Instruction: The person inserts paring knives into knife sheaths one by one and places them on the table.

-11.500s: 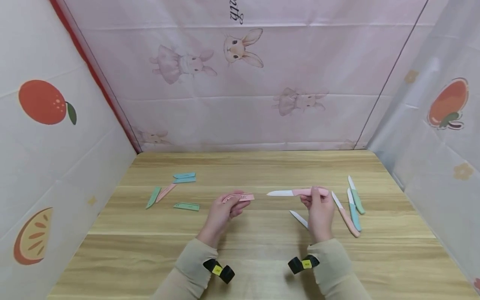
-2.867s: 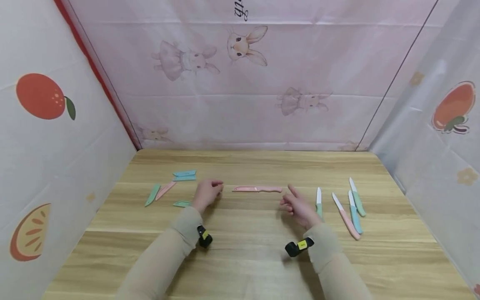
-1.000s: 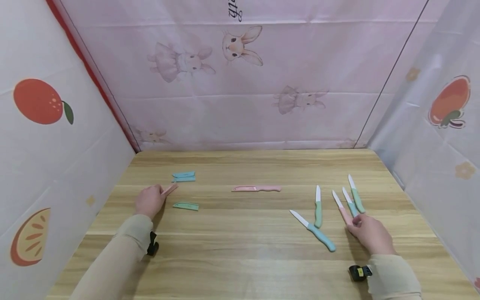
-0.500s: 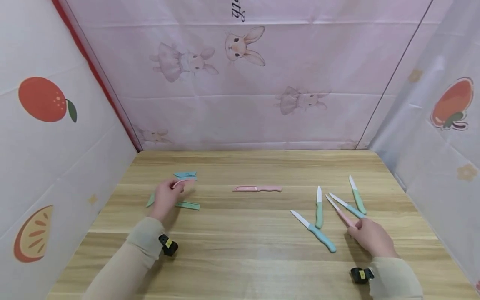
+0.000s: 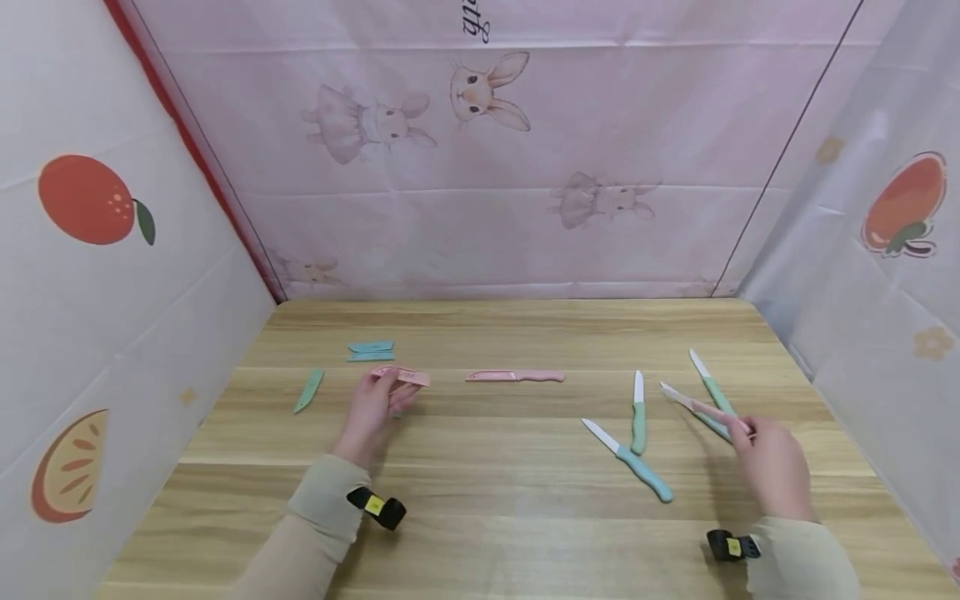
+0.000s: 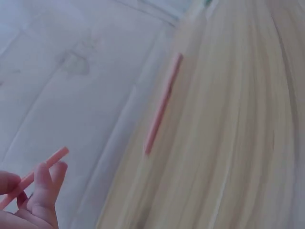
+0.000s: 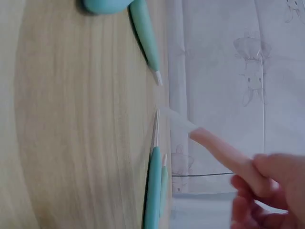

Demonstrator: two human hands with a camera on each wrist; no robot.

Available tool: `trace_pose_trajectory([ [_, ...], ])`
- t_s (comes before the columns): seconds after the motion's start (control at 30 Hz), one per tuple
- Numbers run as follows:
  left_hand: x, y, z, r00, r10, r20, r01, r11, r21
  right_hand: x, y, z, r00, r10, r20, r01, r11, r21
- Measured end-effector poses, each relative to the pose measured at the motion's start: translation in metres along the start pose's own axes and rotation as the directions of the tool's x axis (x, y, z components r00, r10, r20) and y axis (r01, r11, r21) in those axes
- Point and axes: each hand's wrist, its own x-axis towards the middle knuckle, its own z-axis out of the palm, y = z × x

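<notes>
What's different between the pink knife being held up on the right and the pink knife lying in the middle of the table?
The raised pink knife shows a bare, whitish blade; the middle pink knife has its blade in a pink sheath. The raised one slants in the head view, off the table; the middle one lies nearly level across it. Both are pink-handled.

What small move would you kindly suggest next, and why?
I would probably bring the held pink knife in the right hand toward the pink sheath in the left hand: its white blade is bare, the colours match, and a sheathed pink knife lies on the table between the hands.
</notes>
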Motion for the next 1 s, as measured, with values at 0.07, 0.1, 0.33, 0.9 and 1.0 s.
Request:
trace_pose_trajectory([
  [0.07, -0.006, -0.002, 0.012, 1.0, 0.003, 0.007, -0.002, 0.999, -0.045, -0.001, -0.003, 0.001, 0.991, 0.021, -0.132, -0.015, 0.999, 0.045],
  [0.1, -0.008, -0.004, 0.017, 1.0, 0.006, 0.015, -0.005, 0.998, -0.059, -0.001, -0.005, 0.001, 0.979, 0.044, -0.197, -0.028, 0.996, 0.081],
  [0.33, -0.024, -0.013, 0.049, 0.999, 0.013, 0.04, -0.007, 0.986, -0.165, 0.0, -0.028, 0.009, 0.851, 0.403, -0.336, 0.073, 0.543, 0.837],
  [0.9, -0.046, -0.032, 0.092, 0.998, -0.024, 0.055, 0.038, 0.966, -0.255, -0.004, -0.108, 0.063, 0.893, 0.445, -0.059, 0.108, -0.087, 0.99],
  [1.0, -0.048, -0.034, 0.097, 0.998, -0.03, 0.056, 0.043, 0.964, -0.263, -0.007, -0.119, 0.076, 0.895, 0.439, -0.07, 0.104, -0.054, 0.993],
])
